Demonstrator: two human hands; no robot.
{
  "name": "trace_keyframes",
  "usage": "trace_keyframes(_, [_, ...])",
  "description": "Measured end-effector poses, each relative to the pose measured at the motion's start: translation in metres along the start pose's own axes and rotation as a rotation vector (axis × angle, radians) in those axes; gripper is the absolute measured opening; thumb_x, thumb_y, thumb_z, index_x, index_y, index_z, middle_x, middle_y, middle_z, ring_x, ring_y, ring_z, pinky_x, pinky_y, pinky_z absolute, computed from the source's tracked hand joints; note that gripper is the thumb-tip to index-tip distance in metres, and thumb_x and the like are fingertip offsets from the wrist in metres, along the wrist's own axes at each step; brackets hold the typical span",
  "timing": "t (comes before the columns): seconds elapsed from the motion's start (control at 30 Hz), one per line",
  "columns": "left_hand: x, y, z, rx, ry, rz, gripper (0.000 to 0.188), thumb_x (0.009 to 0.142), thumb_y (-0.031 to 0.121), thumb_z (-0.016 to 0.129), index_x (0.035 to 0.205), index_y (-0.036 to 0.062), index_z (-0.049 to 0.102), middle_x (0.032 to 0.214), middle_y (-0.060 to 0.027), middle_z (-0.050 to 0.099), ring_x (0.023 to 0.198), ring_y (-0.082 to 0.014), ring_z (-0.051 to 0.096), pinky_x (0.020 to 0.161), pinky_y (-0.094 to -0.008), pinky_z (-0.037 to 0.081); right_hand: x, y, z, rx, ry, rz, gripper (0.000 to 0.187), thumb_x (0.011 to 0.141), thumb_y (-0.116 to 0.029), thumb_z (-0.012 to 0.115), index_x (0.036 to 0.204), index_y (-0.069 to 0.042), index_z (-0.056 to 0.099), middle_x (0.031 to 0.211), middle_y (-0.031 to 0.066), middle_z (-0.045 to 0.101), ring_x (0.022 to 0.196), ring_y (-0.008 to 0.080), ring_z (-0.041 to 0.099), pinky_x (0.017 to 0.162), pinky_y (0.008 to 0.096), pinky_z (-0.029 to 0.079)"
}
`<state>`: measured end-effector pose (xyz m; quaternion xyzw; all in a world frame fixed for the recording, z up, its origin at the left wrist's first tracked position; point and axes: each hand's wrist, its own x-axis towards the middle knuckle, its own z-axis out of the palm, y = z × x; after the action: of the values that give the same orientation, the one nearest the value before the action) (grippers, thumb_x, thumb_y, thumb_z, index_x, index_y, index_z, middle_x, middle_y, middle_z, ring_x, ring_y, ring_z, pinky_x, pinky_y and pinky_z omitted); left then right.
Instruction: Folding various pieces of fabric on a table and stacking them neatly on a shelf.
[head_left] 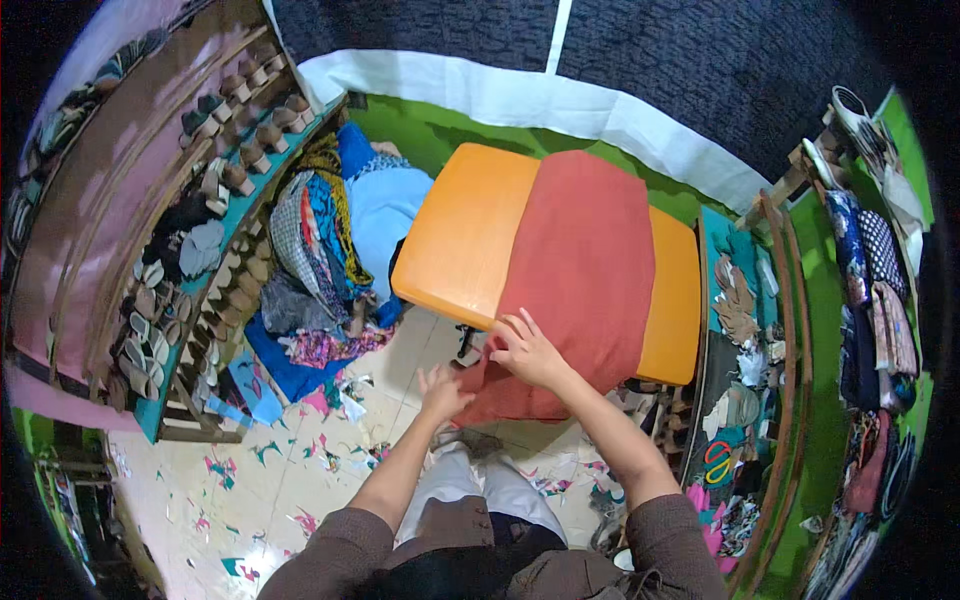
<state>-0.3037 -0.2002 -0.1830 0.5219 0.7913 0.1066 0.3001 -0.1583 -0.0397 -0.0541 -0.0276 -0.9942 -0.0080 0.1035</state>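
A rust-red cloth [590,260] lies across an orange table [465,225], its near end hanging over the front edge. At the lower left corner of the cloth, my left hand [443,394] has its fingers curled by the pulled-out edge and appears to pinch it. To the right of it and a little higher, my right hand [527,355] rests on the cloth near the table's front edge. Its fingers are spread and bent, their tips on the fabric. The underside of the hanging cloth is hidden.
Left stands a rack of shoe lasts and shoes [245,165], beside heaped fabrics [330,240]. Scraps [225,470] litter the tiled floor. A right-hand shelf [735,400] holds cut pieces and scissors [717,462]; folded cloths [880,260] hang beyond. A dark curtain [680,70] covers the back.
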Motion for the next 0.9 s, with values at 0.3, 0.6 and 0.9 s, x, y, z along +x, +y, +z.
trace_keyframes(0.3, [0.008, -0.014, -0.036, -0.007, 0.267, 0.212, 0.037, 0.077, 0.030, 0.059, 0.107, 0.0079, 0.059, 0.116, -0.0143, 0.050, 0.109, -0.0315, 0.044, 0.095, -0.0458, 0.031, -0.046, 0.031, 0.026, 0.114, -0.157, 0.827, 0.050, 0.086, -0.038, 0.048, 0.133, -0.023, 0.038, 0.141, 0.0180, 0.023, 0.129, 0.0368, 0.020, 0.104, 0.0555, 0.015])
trace_keyframes(0.6, [0.081, 0.121, -0.069, 0.292, 0.378, 0.692, 0.048, 0.087, 0.032, 0.046, 0.131, 0.0124, 0.041, 0.138, -0.0105, 0.035, 0.126, -0.0270, 0.033, 0.104, -0.0448, 0.024, -0.092, 0.064, 0.044, 0.006, -0.102, 1.042, 0.052, 0.090, -0.040, 0.040, 0.138, -0.026, 0.028, 0.146, 0.0114, 0.017, 0.134, 0.0336, 0.014, 0.104, 0.0601, 0.010])
trace_keyframes(0.9, [0.186, 0.150, -0.085, 0.405, 0.403, 0.281, 0.052, 0.087, 0.039, 0.043, 0.134, 0.0164, 0.037, 0.140, -0.0140, 0.030, 0.131, -0.0263, 0.025, 0.105, -0.0500, 0.019, -0.119, 0.186, 0.040, -0.052, -0.128, 1.265, 0.051, 0.090, -0.037, 0.038, 0.137, -0.019, 0.032, 0.145, 0.0101, 0.020, 0.135, 0.0276, 0.015, 0.101, 0.0641, 0.005])
